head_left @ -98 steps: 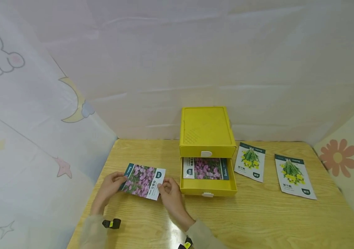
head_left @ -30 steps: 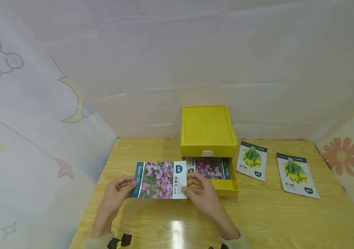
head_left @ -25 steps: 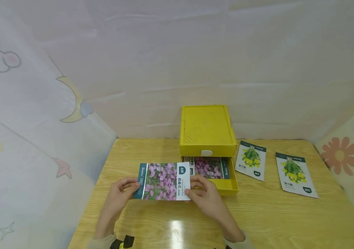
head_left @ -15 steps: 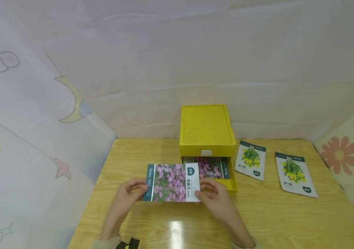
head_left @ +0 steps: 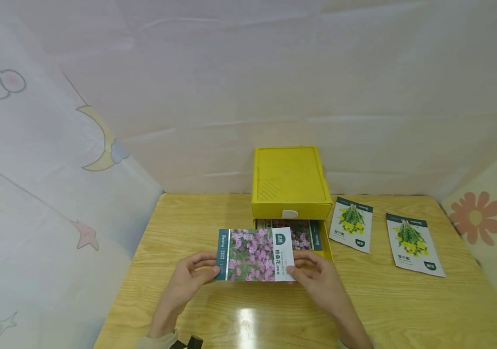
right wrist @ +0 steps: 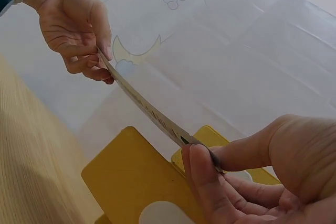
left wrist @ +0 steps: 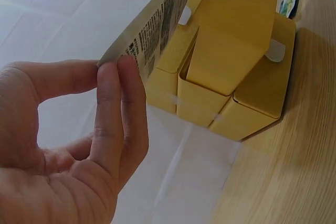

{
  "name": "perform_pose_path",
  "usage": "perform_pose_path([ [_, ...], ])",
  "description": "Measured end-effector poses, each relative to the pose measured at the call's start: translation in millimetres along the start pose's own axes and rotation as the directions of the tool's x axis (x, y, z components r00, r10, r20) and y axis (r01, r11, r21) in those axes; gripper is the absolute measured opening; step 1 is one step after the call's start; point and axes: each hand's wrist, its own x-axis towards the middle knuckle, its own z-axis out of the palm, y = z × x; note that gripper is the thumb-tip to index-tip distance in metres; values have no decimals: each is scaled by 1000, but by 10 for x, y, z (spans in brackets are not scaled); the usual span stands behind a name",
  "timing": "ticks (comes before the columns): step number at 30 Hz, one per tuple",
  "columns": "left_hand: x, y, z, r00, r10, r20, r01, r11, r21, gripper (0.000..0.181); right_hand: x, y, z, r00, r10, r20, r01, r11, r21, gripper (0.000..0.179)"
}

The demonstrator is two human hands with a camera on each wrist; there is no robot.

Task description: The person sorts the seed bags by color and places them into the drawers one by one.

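Note:
A seed packet (head_left: 250, 254) with pink flowers is held up level in front of the yellow drawer box (head_left: 292, 174). My left hand (head_left: 187, 281) pinches its dark green end between thumb and fingers. The white end is pinched by my right hand (head_left: 321, 283). The left wrist view shows the packet's printed back (left wrist: 163, 27); in the right wrist view the packet (right wrist: 147, 109) appears nearly edge-on, bowed slightly. Behind it the lower drawer (head_left: 328, 252) stands pulled out, partly hidden by the packet and right hand. Another pink-flower packet (head_left: 304, 237) lies inside that drawer.
Two seed packets with yellow flowers, a nearer-to-box one (head_left: 351, 225) and a farther one (head_left: 415, 246), lie on the wooden table (head_left: 388, 310) right of the box. The box's upper drawer, with a white handle (head_left: 290, 214), is closed. A pale printed cloth hangs behind.
Both hands have raised the pink-flower packet from the table's left side and carried it rightward, turning it straight, until it overlaps the pulled-out drawer in the head view. Other packets stay put.

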Motion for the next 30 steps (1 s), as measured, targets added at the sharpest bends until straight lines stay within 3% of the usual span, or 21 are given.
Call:
perform_pose_path([
  [10, 23, -26, 71, 999, 19, 36, -19, 1000, -4, 43, -51, -22, -96, 1000, -13, -21, 13, 1000, 7, 34],
  [20, 63, -25, 175, 997, 19, 69, -18, 1000, -7, 45, -122, 4, -276, 998, -13, 59, 10, 998, 59, 50],
  [30, 71, -1, 272, 984, 70, 162, -58, 995, -79, 48, -171, 51, -374, 998, -61, -27, 61, 998, 16, 47],
])
